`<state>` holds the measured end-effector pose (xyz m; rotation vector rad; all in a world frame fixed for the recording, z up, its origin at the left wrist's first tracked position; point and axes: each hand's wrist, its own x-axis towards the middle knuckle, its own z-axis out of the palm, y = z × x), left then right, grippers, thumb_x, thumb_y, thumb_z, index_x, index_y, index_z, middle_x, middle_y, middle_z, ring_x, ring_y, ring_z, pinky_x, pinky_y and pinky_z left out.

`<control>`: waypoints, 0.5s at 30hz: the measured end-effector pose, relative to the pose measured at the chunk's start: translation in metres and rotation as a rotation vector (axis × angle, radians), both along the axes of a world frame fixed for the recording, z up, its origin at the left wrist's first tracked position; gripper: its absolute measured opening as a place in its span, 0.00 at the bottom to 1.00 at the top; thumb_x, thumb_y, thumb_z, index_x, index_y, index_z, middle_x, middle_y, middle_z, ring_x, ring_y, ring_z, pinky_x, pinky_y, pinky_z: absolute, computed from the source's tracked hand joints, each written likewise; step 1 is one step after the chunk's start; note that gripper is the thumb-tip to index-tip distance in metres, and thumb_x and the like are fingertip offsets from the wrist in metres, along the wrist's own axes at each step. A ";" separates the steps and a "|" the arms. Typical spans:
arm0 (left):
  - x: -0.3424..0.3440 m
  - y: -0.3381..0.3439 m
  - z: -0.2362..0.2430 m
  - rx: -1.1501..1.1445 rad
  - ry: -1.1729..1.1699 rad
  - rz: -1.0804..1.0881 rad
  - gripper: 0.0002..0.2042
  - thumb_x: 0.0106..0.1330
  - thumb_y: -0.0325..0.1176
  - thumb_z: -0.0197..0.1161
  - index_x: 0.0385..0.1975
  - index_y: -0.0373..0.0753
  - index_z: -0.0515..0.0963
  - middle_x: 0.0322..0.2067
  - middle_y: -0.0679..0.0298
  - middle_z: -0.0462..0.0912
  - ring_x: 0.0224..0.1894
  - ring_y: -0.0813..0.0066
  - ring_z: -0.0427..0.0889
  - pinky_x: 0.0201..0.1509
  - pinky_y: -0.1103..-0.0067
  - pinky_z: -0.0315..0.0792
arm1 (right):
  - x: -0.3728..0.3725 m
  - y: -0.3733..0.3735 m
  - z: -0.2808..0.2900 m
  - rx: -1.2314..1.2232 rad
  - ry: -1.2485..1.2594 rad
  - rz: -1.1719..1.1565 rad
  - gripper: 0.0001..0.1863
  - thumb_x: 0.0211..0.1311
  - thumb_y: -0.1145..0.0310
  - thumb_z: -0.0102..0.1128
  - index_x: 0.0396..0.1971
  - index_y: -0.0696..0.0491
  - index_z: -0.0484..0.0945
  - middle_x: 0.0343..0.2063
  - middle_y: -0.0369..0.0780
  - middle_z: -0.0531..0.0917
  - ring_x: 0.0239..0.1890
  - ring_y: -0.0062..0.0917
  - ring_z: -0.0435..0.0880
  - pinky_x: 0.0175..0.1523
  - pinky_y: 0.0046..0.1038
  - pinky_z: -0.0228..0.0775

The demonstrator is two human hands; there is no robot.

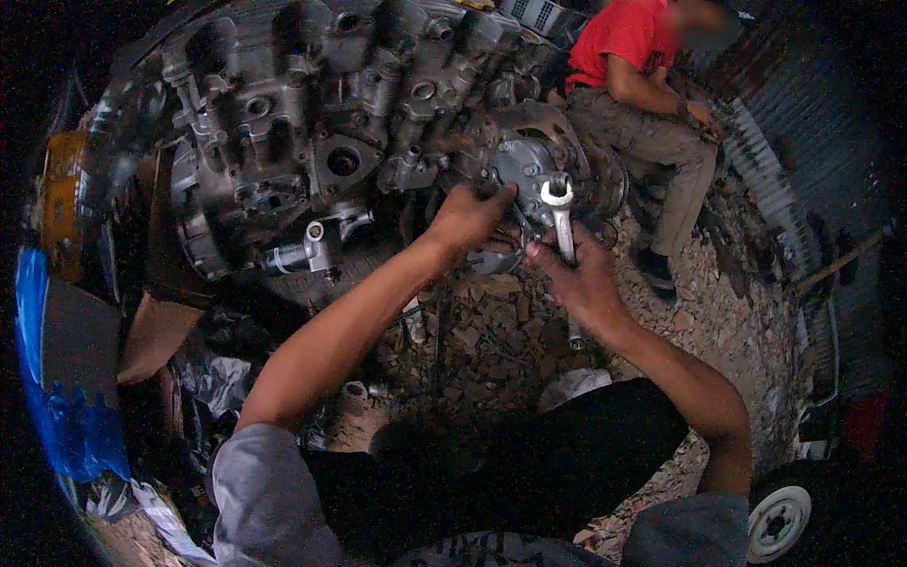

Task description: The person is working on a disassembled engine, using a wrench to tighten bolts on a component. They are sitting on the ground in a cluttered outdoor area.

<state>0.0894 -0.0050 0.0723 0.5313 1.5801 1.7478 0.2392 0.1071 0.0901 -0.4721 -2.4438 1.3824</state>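
A large, grimy metal engine block (274,123) stretches across the far side, with a round grey housing (520,163) bolted on at its right end. My left hand (470,219) is at the lower left of that housing, its fingers bent in a pinch. What they grip, if anything, is hidden. In my right hand (586,279) is a silver combination wrench (564,230), held upright with its open jaw in front of the housing. The shaft's other end sticks out below the palm. Both hands are close together, with their fingertips a short way apart.
A person in a red shirt (616,42) sits beyond the engine at the right. Rubble (482,326) covers the ground. Left are a cardboard piece (161,331) and a blue plastic sheet (80,439). A wheel with a white rim (779,523) stands at the lower right.
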 end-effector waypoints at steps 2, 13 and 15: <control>-0.001 0.001 0.003 -0.055 0.041 -0.013 0.23 0.62 0.50 0.59 0.42 0.34 0.74 0.30 0.61 0.80 0.28 0.72 0.80 0.30 0.74 0.77 | -0.001 -0.002 0.004 0.023 0.009 -0.052 0.16 0.57 0.58 0.63 0.36 0.56 0.74 0.28 0.38 0.80 0.31 0.23 0.77 0.39 0.28 0.69; 0.004 0.005 0.020 -0.277 0.184 -0.002 0.25 0.65 0.54 0.52 0.43 0.34 0.75 0.28 0.61 0.79 0.28 0.73 0.79 0.33 0.75 0.74 | -0.018 0.012 0.000 0.267 0.205 -0.048 0.12 0.59 0.63 0.61 0.33 0.57 0.76 0.21 0.33 0.80 0.17 0.13 0.71 0.21 0.20 0.61; -0.005 0.008 -0.005 -0.158 0.108 -0.049 0.25 0.65 0.53 0.52 0.44 0.33 0.74 0.30 0.60 0.80 0.31 0.71 0.79 0.37 0.73 0.74 | -0.018 0.005 0.007 0.157 0.128 -0.072 0.14 0.57 0.63 0.62 0.34 0.59 0.77 0.26 0.39 0.82 0.26 0.22 0.78 0.33 0.28 0.68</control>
